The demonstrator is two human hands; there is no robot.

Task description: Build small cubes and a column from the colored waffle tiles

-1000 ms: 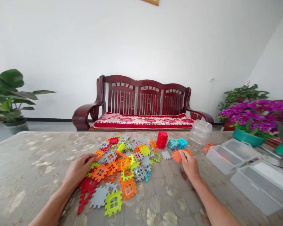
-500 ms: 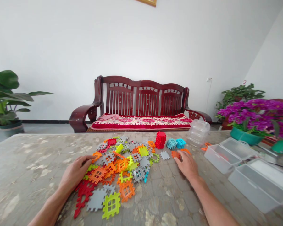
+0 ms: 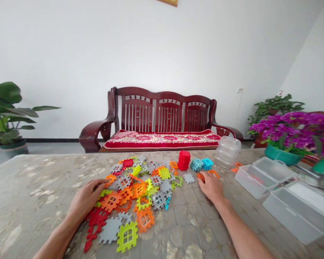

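Observation:
A spread-out pile of notched plastic building pieces (image 3: 139, 189), in orange, grey, lime green and red, lies on the table. My left hand (image 3: 88, 198) rests along the pile's left edge with its fingers loosely bent and thumb apart, close to an orange window piece (image 3: 110, 178); it holds nothing that I can see. To the right of the pile, my right hand (image 3: 212, 186) has its fingers curled down over an orange piece (image 3: 199, 176), which they mostly cover. Just left of this hand a grey square piece (image 3: 189, 178) lies flat.
Beyond the right hand stand a red stack (image 3: 184, 160), a grey-blue stack (image 3: 197, 164) and a bright blue stack (image 3: 207, 164). Clear plastic boxes (image 3: 294, 216) and a purple flower pot (image 3: 283, 155) occupy the right side. A wooden bench (image 3: 164, 95) is behind the table (image 3: 37, 187).
My right hand has shifted slightly left and its fingers have closed down over the orange piece, which showed more fully before. The left hand and the pile look the same.

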